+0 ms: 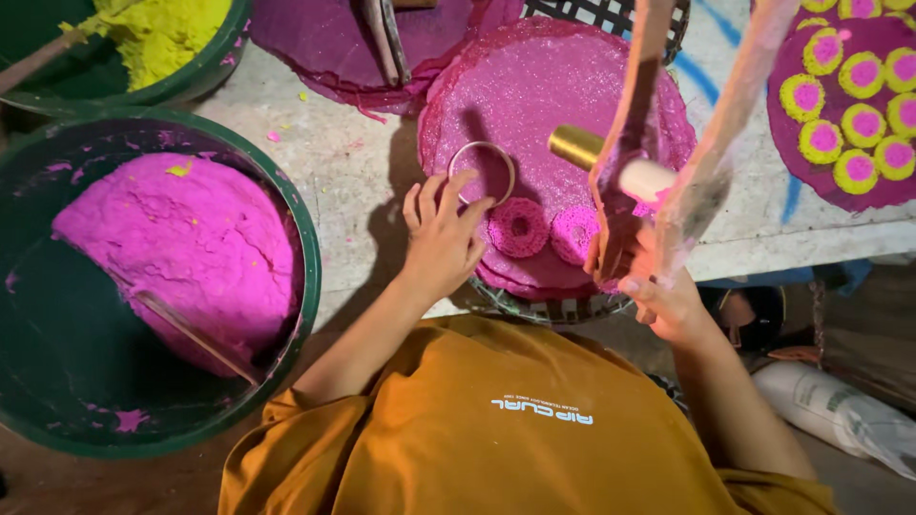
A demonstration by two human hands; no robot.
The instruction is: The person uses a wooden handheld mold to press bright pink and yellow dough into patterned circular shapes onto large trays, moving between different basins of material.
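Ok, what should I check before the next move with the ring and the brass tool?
1. Left hand on the metal ring: ok, fingertips touch its rim.
2. Ring lying flat on the pink mat: ok.
3. Right hand gripping the brass-tipped tool: ok.
4. Room on the mat beside the two pink pieces: ok, bare mat above them.
5. Paste loaded in the tool: cannot tell.
6. Pink paste left in the green basin: ok, a big mound.

A pale stone slab [353,162] bears two green tubs [310,257], pink-covered woven trays [563,310] and pink crumbs [274,136]
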